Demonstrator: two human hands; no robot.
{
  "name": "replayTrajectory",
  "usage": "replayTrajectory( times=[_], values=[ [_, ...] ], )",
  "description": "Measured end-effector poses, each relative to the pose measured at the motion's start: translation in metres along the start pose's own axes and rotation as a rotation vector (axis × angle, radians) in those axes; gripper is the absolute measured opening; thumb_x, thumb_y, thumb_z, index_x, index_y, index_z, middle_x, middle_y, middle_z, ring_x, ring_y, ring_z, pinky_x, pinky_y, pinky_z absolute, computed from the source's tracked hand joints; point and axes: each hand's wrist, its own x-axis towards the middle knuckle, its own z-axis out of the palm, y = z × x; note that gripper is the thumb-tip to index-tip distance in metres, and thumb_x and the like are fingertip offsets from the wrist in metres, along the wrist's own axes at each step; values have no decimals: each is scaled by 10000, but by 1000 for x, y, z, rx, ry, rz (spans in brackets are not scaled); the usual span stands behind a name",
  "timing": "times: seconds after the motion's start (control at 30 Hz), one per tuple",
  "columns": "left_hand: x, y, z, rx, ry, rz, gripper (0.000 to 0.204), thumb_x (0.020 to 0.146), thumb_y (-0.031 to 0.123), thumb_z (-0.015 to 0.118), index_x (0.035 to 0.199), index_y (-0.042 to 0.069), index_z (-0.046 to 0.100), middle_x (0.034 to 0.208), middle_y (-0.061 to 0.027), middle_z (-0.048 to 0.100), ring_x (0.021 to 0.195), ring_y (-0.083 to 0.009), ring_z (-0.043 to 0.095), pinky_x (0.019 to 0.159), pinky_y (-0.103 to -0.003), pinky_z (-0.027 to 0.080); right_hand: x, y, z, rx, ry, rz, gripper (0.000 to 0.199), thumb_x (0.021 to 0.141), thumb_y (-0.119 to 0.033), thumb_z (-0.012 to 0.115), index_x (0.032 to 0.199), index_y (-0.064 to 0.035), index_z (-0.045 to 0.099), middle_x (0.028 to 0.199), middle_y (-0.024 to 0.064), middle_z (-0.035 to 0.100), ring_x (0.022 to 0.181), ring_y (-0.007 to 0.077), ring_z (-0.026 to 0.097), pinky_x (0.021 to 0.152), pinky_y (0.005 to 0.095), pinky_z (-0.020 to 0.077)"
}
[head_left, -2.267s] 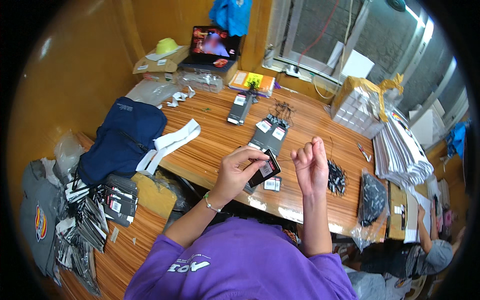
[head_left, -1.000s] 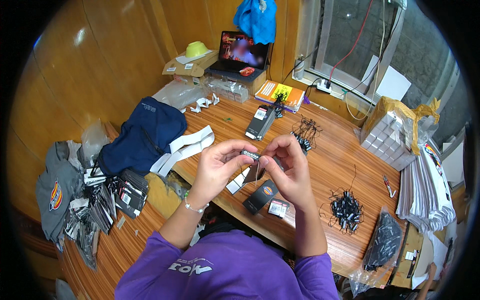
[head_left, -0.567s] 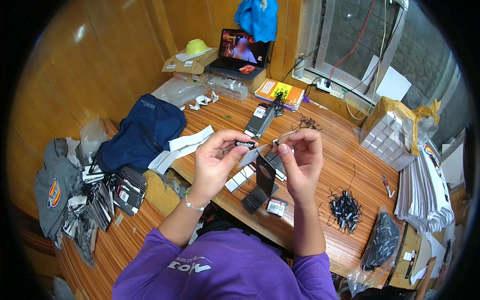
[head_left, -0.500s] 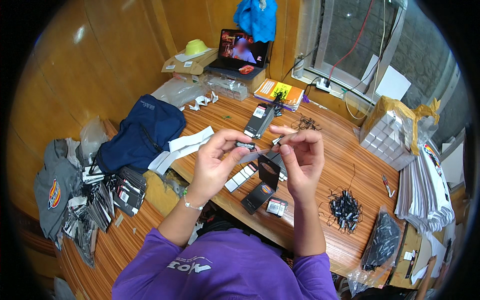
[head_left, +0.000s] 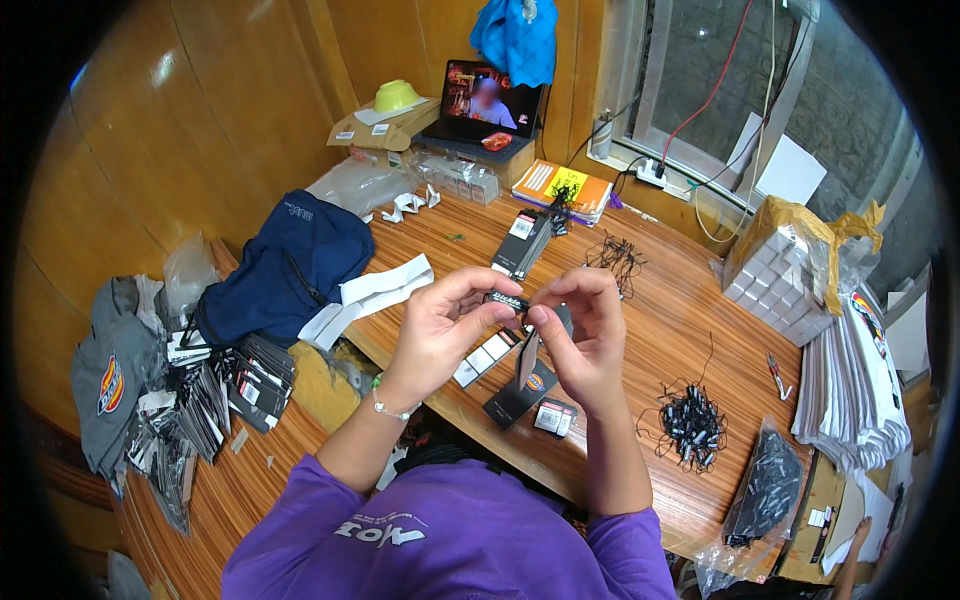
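Above the near table edge, my left hand [head_left: 432, 325] pinches a small black plastic tag seal [head_left: 508, 300] with white lettering on it. The fingertips of my right hand [head_left: 588, 340] meet at the seal's right end, closed on what looks like its thin cord; the fingers partly hide it. A black hang tag [head_left: 527, 362] dangles edge-on below the fingers. Under my hands lie a black card [head_left: 514, 402] with a round emblem, a white strip of barcode labels [head_left: 486, 358] and a small stack of barcode stickers [head_left: 553, 418]. Behind them rests a bundle of black hang tags [head_left: 520, 246].
Loose black corded seals [head_left: 693, 428] lie to the right, with a plastic bag of seals [head_left: 766, 482] and snips [head_left: 776, 374]. White boxes [head_left: 780, 270] and stacked white bags [head_left: 848, 390] line the right side. A navy bag [head_left: 285, 265] and tag heaps [head_left: 205, 395] occupy the left.
My right hand has moved left and slightly down, bringing its fingertips to the seal in my left hand. The hang tag has turned from face-on to nearly edge-on.
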Motion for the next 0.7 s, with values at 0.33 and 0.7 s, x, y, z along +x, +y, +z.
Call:
replayTrajectory(
  times=[0.33,0.7],
  values=[
    [4,-1,-2,9,15,24,157,831,-49,559,986,-47,583,938,-94,625,824,-132,618,743,-244,514,3,-3,-6,224,-8,168,272,807,47,567,1008,-21,397,872,46,476,769,105,548,688,232,448],
    [8,1,-10,57,-55,-149,141,829,-24,569,964,-47,604,836,-65,628,711,-85,582,659,-212,490,5,-1,-5,290,-52,298,244,825,11,581,981,-35,400,778,40,548,744,98,557,678,226,438]
  ],
)
